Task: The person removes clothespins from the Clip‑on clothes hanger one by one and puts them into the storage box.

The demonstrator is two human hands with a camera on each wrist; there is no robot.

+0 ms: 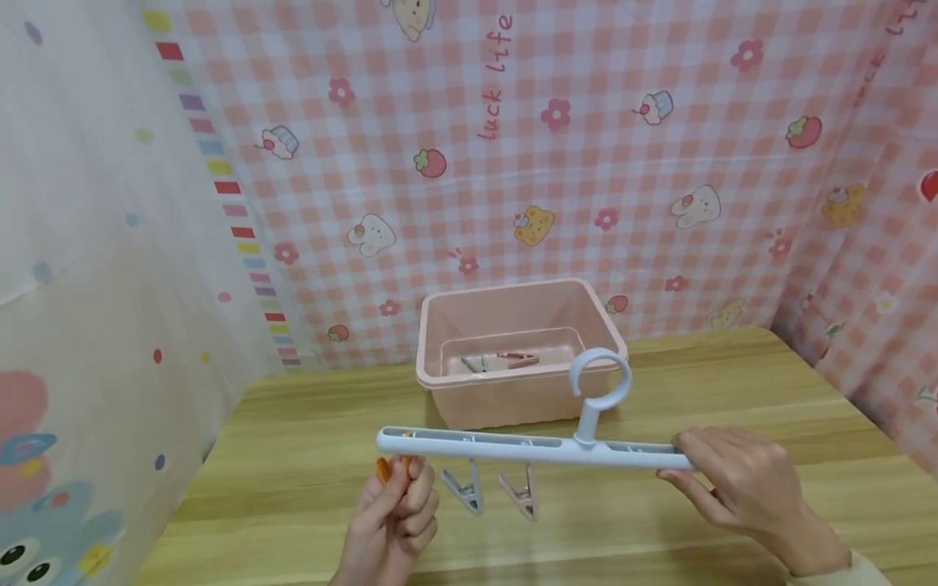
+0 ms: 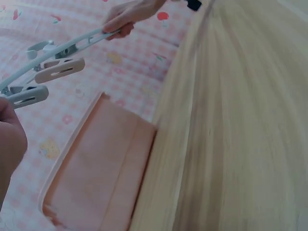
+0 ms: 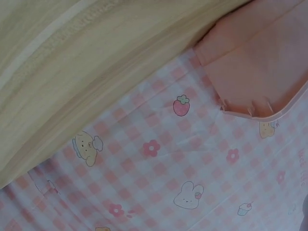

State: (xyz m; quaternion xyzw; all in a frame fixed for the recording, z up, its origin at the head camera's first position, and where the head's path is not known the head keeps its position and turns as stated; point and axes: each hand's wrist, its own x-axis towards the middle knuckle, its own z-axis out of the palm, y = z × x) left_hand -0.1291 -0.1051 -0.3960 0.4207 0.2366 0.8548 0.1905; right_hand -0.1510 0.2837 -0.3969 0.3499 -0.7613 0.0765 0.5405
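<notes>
Clothespin (image 1: 383, 470) in orange, head view only

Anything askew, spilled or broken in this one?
Nothing stands out. The hanger tilts slightly, but the right hand grips one end; the left hand pinches an orange clip at the other. Two clips hang below, the bin stands upright, and no spill or damage shows.

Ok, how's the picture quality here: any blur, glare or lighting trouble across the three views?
Head view: soft, fairly even light, with the hanger, left hand and right hand readable and no harsh glare; left wrist view: hazy, the table grain looking smeared; right wrist view: dimmer, the table soft, though the cloth's prints stay recognisable.
</notes>
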